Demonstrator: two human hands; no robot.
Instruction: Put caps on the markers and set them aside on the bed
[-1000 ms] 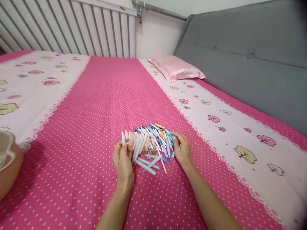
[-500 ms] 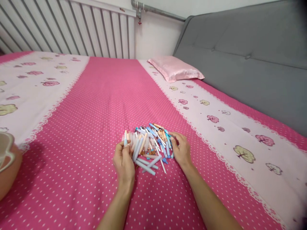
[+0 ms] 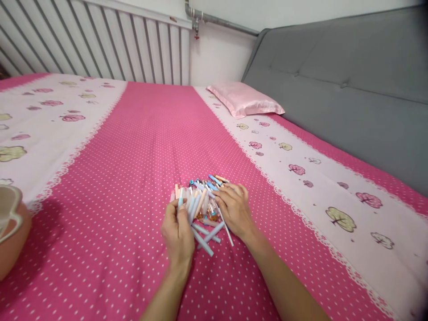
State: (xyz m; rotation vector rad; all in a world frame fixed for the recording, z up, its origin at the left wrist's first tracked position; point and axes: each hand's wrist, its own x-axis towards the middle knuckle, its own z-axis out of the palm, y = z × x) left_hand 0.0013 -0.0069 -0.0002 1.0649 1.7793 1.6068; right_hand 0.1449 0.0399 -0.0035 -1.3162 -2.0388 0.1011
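A heap of several small pens and pen parts (image 3: 202, 200), pale blue, peach and white, lies on the pink dotted bedsheet (image 3: 140, 147). My left hand (image 3: 179, 232) is at the heap's left edge, its fingers pinched on a pale blue pen (image 3: 180, 201) that stands up out of the fist. My right hand (image 3: 234, 209) rests on the right half of the heap, with its fingers curled down over the pens. Whether it grips one is hidden.
A pink satin pillow (image 3: 245, 99) lies at the far right against the grey padded headboard (image 3: 344, 84). A white radiator (image 3: 96, 42) lines the far wall. A tan rounded object with a white rim (image 3: 10, 227) sits at the left edge.
My right hand has slid left from the heap's right edge onto the top of it. My left hand has moved slightly right, still holding the blue pen.
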